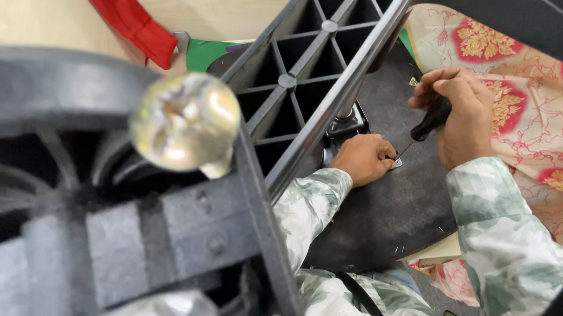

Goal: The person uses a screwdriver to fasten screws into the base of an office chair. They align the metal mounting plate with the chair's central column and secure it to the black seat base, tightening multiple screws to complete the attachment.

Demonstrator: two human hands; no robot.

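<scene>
right hand [466, 119] wrapped tight round black-handled screwdriver [427, 121], tip down at small silver metal bracket [396, 163] on flat black chair-seat underside [396, 206]. left hand [364, 158] curled, fingertips pinning same bracket, just beside chrome tube [333, 104] and black ribbed plastic frame [306, 62].

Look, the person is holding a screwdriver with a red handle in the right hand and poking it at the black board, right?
Not quite. The screwdriver handle is black, not red, as the head view shows. The right hand does hold it against the black board.
</scene>
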